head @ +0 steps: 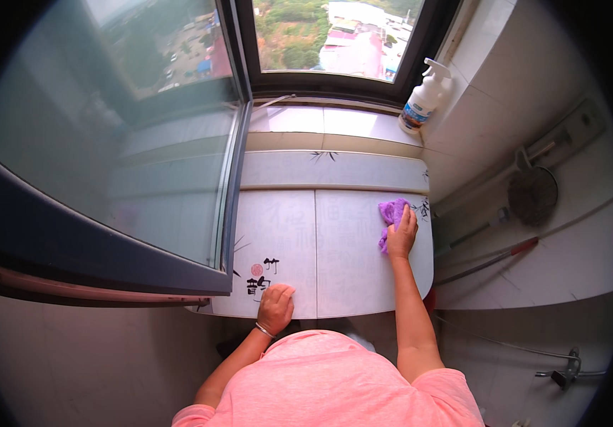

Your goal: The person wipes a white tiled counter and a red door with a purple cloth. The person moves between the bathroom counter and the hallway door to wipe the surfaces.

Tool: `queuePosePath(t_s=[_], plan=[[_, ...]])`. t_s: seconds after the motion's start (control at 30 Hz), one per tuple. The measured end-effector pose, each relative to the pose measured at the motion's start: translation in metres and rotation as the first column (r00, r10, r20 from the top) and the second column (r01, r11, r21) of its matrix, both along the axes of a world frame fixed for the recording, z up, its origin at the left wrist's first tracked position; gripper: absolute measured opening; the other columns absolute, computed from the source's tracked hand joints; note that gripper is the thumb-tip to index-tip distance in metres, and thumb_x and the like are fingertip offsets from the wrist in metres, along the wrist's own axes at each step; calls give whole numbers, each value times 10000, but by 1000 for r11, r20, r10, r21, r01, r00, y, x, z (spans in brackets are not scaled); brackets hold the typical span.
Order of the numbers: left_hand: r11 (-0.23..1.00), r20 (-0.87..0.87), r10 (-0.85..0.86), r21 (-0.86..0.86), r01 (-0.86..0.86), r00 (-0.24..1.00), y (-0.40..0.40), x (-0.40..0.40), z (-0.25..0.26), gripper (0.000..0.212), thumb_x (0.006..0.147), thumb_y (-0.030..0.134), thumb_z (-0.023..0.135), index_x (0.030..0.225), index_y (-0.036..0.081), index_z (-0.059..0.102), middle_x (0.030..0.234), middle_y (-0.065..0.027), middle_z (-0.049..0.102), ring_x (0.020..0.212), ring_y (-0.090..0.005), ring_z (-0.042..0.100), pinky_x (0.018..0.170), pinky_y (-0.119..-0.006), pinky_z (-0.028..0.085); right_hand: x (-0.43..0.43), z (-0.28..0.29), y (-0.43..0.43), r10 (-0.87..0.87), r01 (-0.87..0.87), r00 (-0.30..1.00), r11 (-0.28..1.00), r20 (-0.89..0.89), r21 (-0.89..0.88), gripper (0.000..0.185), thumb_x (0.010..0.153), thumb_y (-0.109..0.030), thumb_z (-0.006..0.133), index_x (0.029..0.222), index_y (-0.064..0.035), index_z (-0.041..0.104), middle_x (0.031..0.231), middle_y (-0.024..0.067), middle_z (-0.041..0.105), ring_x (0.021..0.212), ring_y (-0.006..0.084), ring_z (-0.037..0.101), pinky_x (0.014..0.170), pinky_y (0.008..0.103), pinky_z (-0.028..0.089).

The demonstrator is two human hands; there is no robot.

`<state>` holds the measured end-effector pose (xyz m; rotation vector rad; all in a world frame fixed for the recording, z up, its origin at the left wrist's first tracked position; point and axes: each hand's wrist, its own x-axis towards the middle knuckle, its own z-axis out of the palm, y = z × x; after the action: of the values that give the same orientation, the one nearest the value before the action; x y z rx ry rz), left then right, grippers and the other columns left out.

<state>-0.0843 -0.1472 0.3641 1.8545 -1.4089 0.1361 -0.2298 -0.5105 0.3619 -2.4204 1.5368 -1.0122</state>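
Observation:
A crumpled purple cloth [393, 212] lies against the top of a white folding table [354, 277], near its right side. My right hand [402, 235] grips the cloth and presses it on the tabletop. At the table's front edge, left of the centre seam, my left hand [275, 307] rests on the surface beside printed black characters [258, 283]. A bangle circles the left wrist. The left fingers are partly hidden from above, and no object shows in that hand.
An open window sash [237, 160] juts over the table's left part. On the tiled sill [290, 118] stands a white spray bottle [423, 99]. Along the right wall are a round brush head [533, 195], a pole with a red grip [523, 245] and a metal wall fixture [571, 368].

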Motion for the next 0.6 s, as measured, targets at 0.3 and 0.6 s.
queuePosePath(t_s=[0.3, 0.6], plan=[[1000, 7, -15, 6, 15, 1000, 2, 0, 1, 298, 764, 1, 637, 1060, 26, 627, 1039, -133, 616, 1005, -328, 593, 894, -431, 473, 59, 12, 101, 144, -142, 989, 987, -21, 69, 791, 708, -18, 707, 1437, -79, 408, 1397, 173, 434, 1192, 380, 475, 1033, 443, 422], [1000, -5, -21, -9, 21, 1000, 1, 0, 4, 277, 767, -5, 635, 1042, 22, 641, 1024, -134, 619, 991, -323, 592, 887, -421, 469, 109, 24, 210, 632, -631, 775, 775, -14, 38, 621, 748, 10, 582, 1361, -71, 514, 1347, 169, 518, 1203, 341, 509, 1010, 428, 436]])
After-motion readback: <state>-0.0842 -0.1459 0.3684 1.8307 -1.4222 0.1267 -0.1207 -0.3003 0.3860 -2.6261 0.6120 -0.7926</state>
